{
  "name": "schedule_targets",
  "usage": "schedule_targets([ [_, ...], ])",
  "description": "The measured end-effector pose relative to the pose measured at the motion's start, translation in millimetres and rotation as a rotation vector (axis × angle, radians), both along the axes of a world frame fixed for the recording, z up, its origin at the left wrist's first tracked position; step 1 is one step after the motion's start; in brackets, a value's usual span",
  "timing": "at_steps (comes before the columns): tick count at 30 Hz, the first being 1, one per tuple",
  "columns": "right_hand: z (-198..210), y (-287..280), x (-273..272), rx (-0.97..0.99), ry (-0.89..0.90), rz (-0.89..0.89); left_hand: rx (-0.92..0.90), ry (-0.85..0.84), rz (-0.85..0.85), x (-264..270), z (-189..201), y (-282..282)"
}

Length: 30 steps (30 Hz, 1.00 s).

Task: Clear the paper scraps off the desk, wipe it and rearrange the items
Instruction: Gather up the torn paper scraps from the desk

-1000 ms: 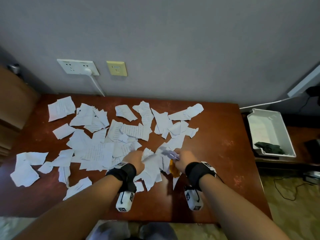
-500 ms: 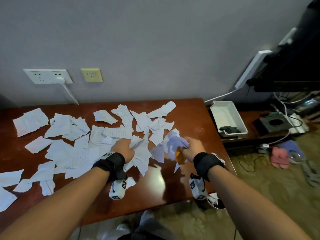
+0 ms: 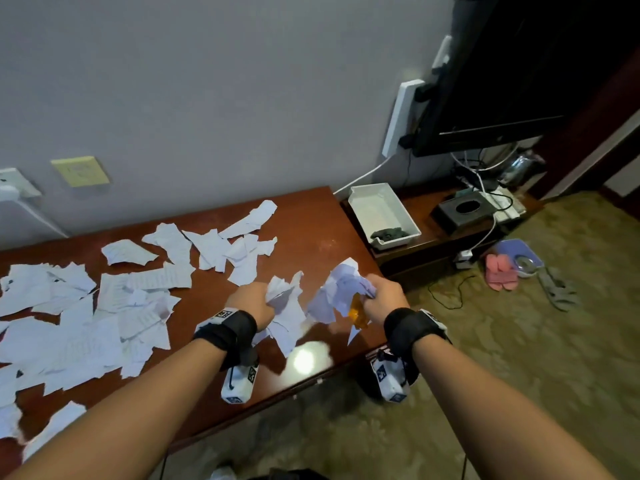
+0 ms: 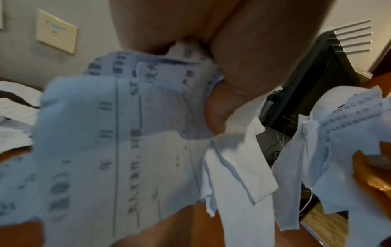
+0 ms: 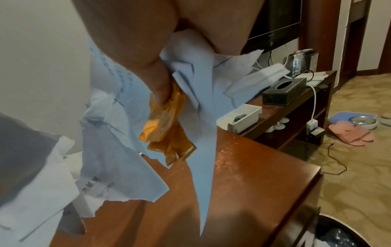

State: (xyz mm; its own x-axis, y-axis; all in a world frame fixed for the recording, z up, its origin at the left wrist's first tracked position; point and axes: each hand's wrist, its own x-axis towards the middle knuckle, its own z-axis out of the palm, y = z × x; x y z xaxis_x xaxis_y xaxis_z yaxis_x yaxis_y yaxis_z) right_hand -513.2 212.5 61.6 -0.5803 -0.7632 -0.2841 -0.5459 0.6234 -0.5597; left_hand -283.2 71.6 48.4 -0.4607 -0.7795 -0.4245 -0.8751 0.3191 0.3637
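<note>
So my left hand [image 3: 247, 303] and right hand [image 3: 382, 296] clutch Chinese-printed scraps [image 3: 284, 318], right plus orange wrapper [image 3: 356, 311], over the reddish desk [image 3: 311, 237].

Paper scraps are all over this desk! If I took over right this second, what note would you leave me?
The left hand grips a bunch of scraps above the desk.
The right hand grips another bunch plus an orange wrapper, near the desk's right end.
Most scraps lie spread over the desk's left and middle.
What looks like a bin sits on the floor by the desk's right corner.
Done: two handfuls lifted.
Left: drop them, probably in the bin, gather the rest, wipe, rearrange.
</note>
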Motion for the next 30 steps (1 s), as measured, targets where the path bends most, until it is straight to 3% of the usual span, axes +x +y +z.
schedule_targets([
  [12,-17.4,88.5,-161.4,0.037,-0.017,0.03,0.032,-0.022,0.005,-172.4,-13.0,112.2],
  [21,-53.7,98.6,-249.7,0.096,-0.067,-0.014,-0.145,-0.246,-0.136,-262.5,-19.5,99.2],
  [26,-69.7,88.3,-288.6,0.153,-0.088,-0.001,-0.089,-0.378,-0.209,-303.6,-29.1,85.4],
  [30,-87.3,75.9,-313.2,0.172,-0.11,0.0,-0.051,-0.331,-0.2,-318.2,-35.5,85.1],
])
